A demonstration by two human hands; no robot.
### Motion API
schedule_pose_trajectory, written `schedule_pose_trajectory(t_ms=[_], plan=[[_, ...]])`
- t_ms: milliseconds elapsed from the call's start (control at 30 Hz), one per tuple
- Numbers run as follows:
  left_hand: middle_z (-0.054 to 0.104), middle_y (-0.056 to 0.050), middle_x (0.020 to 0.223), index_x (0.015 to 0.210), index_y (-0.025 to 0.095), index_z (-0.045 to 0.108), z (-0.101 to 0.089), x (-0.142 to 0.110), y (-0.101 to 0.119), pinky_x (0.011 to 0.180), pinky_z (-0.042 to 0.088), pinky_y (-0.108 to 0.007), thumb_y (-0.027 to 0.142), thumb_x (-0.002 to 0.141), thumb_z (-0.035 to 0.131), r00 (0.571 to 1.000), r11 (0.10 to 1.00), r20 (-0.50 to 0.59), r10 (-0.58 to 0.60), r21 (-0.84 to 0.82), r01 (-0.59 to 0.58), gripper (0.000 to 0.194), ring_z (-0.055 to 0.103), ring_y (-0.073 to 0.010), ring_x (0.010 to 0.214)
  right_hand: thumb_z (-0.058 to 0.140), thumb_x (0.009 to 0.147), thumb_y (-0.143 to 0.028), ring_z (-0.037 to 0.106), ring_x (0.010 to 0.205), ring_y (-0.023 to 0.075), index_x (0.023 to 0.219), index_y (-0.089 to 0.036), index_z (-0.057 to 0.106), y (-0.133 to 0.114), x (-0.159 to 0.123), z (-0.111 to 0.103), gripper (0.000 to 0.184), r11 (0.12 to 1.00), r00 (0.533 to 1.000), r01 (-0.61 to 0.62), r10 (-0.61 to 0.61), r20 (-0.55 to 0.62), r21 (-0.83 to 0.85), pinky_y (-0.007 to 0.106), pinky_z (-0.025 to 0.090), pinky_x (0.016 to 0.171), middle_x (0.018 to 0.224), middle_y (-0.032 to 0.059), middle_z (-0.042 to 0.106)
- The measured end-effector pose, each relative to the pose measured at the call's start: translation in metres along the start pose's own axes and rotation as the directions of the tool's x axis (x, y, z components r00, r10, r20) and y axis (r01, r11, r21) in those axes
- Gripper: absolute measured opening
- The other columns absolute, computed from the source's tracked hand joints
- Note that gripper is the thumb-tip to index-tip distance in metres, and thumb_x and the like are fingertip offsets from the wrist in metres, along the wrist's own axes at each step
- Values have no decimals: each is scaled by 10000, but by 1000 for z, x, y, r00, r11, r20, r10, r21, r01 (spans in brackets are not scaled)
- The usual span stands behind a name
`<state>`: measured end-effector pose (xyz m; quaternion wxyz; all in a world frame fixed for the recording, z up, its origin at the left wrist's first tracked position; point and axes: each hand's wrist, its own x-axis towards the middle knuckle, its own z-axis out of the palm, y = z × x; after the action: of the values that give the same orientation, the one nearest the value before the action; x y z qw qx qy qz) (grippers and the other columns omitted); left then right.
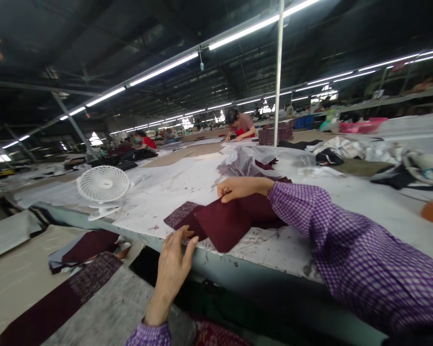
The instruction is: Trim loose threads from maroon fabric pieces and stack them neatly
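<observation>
Across the table reaches my right hand (234, 189), its thumb and fingers pinched on the upper edge of a maroon fabric piece (225, 223). That piece hangs slanted over the table's front edge. Under and left of it lies another fabric piece (182, 215), maroon with a speckled grey part. My left hand (175, 262) is at the table edge with fingers spread, the fingertips at the lower edge of that speckled piece. More maroon fabric lies beneath my right wrist, partly hidden by it.
A white clip fan (104, 185) stands at the table's left edge. Clear plastic wrapping (243, 161) lies behind my right hand, near a white pole (278, 77). Lower left, a long maroon strip (46, 307) rests on a grey surface. A person (241, 126) works farther back.
</observation>
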<state>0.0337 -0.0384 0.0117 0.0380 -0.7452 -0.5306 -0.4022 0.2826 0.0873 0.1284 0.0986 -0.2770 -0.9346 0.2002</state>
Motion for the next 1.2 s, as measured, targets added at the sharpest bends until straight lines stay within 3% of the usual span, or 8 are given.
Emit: schedule_pose_trajectory(t_ms=[133, 233, 333, 600, 800, 933, 1067, 1200], plan=[[641, -92, 1021, 1041, 177, 616, 9, 11, 19, 901, 450, -440, 427, 851, 572, 994, 988, 34, 107, 108, -110, 317, 557, -272, 997, 559, 805, -128, 580, 738, 123, 1065, -133, 592, 22, -36, -48, 262, 960, 957, -280, 279, -84, -4, 213, 453, 624, 899, 50, 642], [631, -94, 970, 1022, 155, 624, 21, 22, 32, 846, 461, -425, 376, 851, 572, 987, 975, 117, 110, 181, -130, 284, 544, -272, 937, 583, 774, -105, 620, 758, 168, 1058, -141, 631, 40, -56, -62, 291, 812, 827, -563, 554, -97, -153, 240, 471, 596, 940, 84, 660], [631, -87, 910, 946, 168, 652, 26, 33, 36, 805, 462, -415, 339, 839, 582, 976, 962, 201, 84, 239, -132, 214, 542, -270, 894, 685, 691, -94, 634, 776, 221, 967, -145, 689, 49, -61, -61, 281, 712, 760, -647, 632, -152, -272, 294, 477, 624, 917, 101, 676], [635, -80, 939, 930, 181, 648, 17, 39, 29, 819, 468, -409, 331, 845, 580, 962, 972, 264, 65, 203, -122, 185, 552, -269, 936, 609, 715, -31, 589, 721, 176, 1008, -136, 699, 41, -54, -63, 324, 791, 809, -586, 584, -71, -176, 294, 435, 669, 877, 81, 670], [633, -62, 897, 863, 203, 622, 19, 40, 28, 786, 467, -356, 157, 834, 519, 963, 953, 252, 97, 254, -163, 116, 567, -236, 907, 510, 865, -233, 586, 824, 173, 1099, -162, 668, 26, -78, -78, 291, 936, 927, -349, 350, -136, 32, 269, 449, 713, 970, 70, 677], [632, -82, 862, 822, 196, 605, 21, 44, 32, 763, 448, -360, 81, 821, 451, 952, 908, 275, 133, 351, -228, 192, 563, -241, 865, 500, 878, -218, 608, 869, 175, 1139, -179, 661, 29, -79, -77, 309, 896, 892, -439, 443, -91, 66, 257, 467, 704, 1041, 77, 673], [636, -93, 873, 824, 191, 592, 14, 48, 16, 748, 445, -356, 53, 820, 397, 941, 888, 313, 127, 387, -248, 239, 574, -248, 874, 578, 814, -135, 640, 814, 198, 1118, -138, 679, 44, -70, -71, 320, 778, 778, -628, 628, 8, -19, 289, 488, 664, 976, 116, 688], [640, -85, 884, 824, 202, 579, -6, 49, -20, 756, 452, -351, 52, 810, 381, 939, 888, 328, 105, 394, -237, 249, 591, -240, 875, 550, 845, -164, 661, 798, 195, 1171, -119, 644, 36, -63, -70, 343, 839, 841, -541, 540, -35, -53, 293, 503, 670, 972, 125, 706]])
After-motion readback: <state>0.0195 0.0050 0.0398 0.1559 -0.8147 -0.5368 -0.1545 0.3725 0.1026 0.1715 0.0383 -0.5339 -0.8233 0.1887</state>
